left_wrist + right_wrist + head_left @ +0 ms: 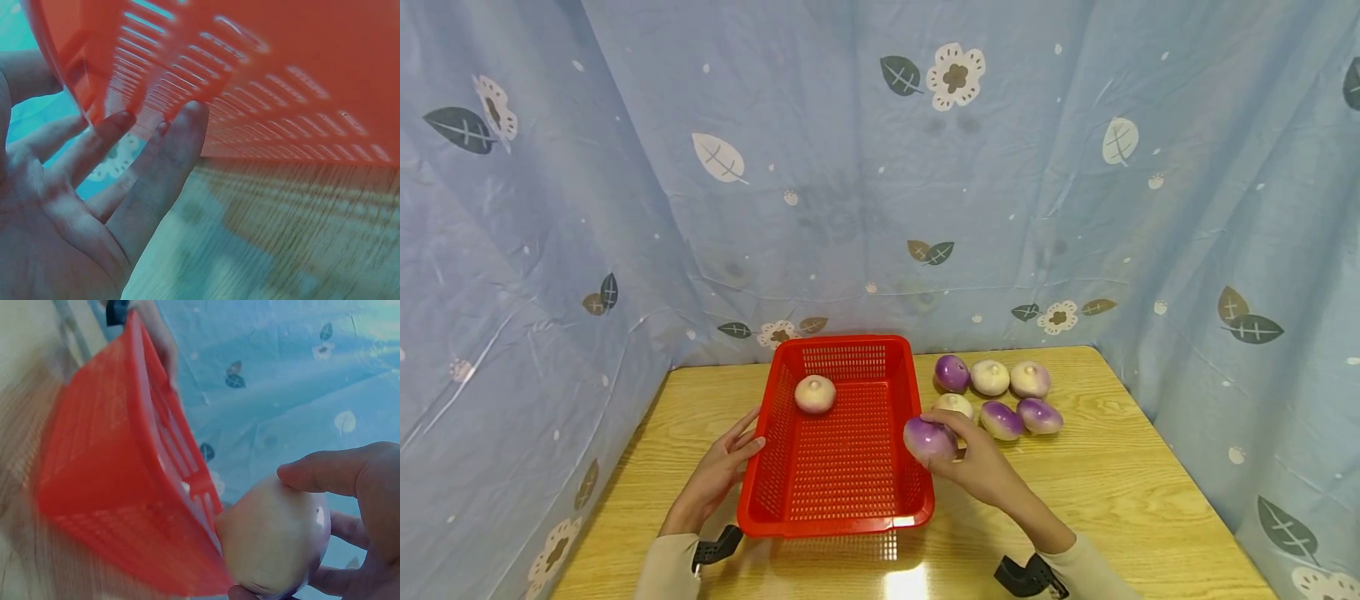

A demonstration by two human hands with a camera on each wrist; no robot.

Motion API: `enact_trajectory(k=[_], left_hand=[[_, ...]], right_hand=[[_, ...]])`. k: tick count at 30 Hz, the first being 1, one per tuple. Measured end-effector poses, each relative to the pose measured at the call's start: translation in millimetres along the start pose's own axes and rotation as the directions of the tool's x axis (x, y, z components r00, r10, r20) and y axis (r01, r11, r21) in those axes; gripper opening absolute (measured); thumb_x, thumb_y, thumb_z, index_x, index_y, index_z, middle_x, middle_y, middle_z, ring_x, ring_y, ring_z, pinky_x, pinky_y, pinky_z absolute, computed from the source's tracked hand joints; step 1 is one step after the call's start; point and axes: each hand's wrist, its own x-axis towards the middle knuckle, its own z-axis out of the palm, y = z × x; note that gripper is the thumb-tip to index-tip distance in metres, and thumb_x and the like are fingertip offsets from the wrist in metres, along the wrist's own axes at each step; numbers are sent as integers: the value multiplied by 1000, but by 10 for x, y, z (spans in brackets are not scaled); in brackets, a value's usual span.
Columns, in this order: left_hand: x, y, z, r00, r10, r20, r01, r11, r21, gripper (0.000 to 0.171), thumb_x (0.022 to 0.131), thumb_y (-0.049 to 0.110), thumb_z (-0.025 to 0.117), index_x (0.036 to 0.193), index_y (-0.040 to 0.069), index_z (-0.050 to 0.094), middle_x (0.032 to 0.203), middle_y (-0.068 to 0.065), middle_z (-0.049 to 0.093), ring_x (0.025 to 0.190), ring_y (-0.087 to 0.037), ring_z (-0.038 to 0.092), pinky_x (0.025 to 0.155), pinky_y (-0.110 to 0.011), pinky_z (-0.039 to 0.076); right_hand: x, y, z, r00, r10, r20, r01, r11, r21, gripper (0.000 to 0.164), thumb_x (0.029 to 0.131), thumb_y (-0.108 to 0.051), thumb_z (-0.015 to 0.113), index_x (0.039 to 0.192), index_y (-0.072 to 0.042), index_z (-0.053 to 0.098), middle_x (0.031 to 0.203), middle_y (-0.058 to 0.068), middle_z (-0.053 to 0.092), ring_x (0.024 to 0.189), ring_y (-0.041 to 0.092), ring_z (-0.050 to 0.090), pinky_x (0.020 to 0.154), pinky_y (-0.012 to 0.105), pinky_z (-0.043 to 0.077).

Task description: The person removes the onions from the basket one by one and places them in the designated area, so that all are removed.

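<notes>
My left hand (721, 471) holds the left side of a red plastic basket (837, 528), thumb at the rim and fingers (178, 140) against the slotted outer wall. In my right hand (973, 458) is a purple-and-white turnip (928, 440), gripped between thumb and fingers at the basket's right rim. The right wrist view shows this turnip (272, 540) with its pale side and pointed nub towards the basket. Inside the basket, near its back left, lies one whitish turnip (815, 394).
Right of the basket, several more turnips lie on the wooden table (1075, 500), among them a dark purple turnip (952, 373) and a white turnip (990, 378). A blue patterned curtain (835, 208) hangs behind the table and along both sides.
</notes>
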Motion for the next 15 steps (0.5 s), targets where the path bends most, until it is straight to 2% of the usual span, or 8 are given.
enact_trajectory(k=[9,15], left_hand=[[-4,8,-10,1000,8,10,-8,1000,9,63,94,25,54,148,33,22,149,-14,34,117,-33,57,85,-45,54],[1,9,-7,1000,-3,4,3,1000,7,63,94,25,55,147,33,23,149,-14,35,117,-33,57,85,-45,54]], right_hand=[[-68,233,-135,994,-13,-105,5,997,-80,53,75,-21,77,123,-27,55,128,-3,55,115,23,53,82,40,51],[-99,399,-176,990,-28,-136,9,990,-137,52,74,-20,78,121,-22,58,118,-2,60,110,20,55,88,41,48]])
